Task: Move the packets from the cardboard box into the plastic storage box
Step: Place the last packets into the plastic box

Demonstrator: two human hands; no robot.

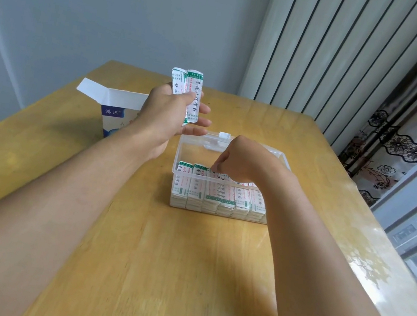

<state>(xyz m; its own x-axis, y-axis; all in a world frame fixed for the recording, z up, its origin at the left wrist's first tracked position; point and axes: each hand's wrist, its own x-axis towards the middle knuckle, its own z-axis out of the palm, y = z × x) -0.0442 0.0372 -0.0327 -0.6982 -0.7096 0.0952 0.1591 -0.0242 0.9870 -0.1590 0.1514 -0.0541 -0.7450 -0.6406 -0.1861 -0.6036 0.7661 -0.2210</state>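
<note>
My left hand [166, 114] is raised above the table and grips a small bundle of white packets [190, 90] with green and red print, standing upright. Behind that hand stands the open cardboard box [111, 110], white and blue, its flap up. The clear plastic storage box [232, 145] sits in the middle of the table with several rows of packets [212, 192] stacked along its near side. My right hand [240, 160] reaches down into this box, fingers curled and pinching the top of a packet in the row.
The wooden table [156, 260] runs wide toward me. A white radiator [332, 48] stands behind the table's far right corner. A patterned curtain [387, 150] and a window are on the right.
</note>
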